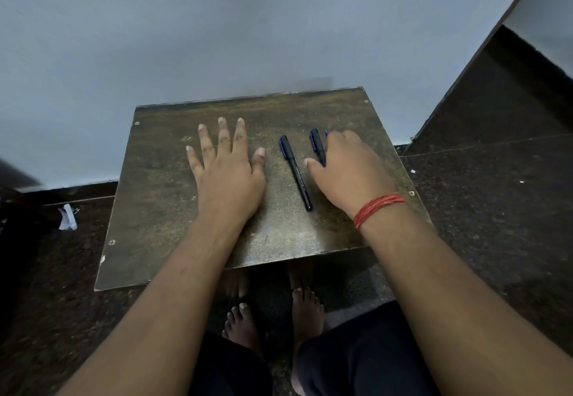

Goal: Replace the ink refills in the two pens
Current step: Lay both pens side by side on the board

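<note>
We see a small worn desk (pixel 161 209) against a pale wall. Our left hand (pixel 228 172) lies flat on the desk, fingers straight and spread, holding nothing. Just to its right, one capped black pen (pixel 296 172) lies free on the desk, between the two hands. Our right hand (pixel 348 172), a red thread (pixel 378 208) at its wrist, covers the second pen (pixel 317 144), whose capped end shows beside the thumb; we cannot tell whether the hidden fingers grasp it.
</note>
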